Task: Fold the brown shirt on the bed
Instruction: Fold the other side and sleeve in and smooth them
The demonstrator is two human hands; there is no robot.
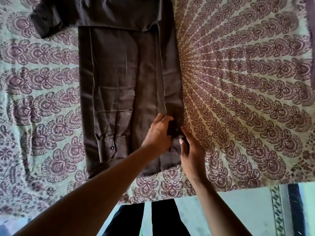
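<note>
your left hand point(157, 133) fingers curl round a fold at the right edge of the brown shirt point(119, 92); your right hand point(190, 150) pinches the same edge just below them. out from your fingers the shirt lies flat in a long strip on the bed point(247, 82), one cuffed sleeve point(46, 23) far up and left. it looks light, soft, limp, so take edges and corners. beyond, a patterned bedspread, pale floor point(247, 210) underneath.
</note>
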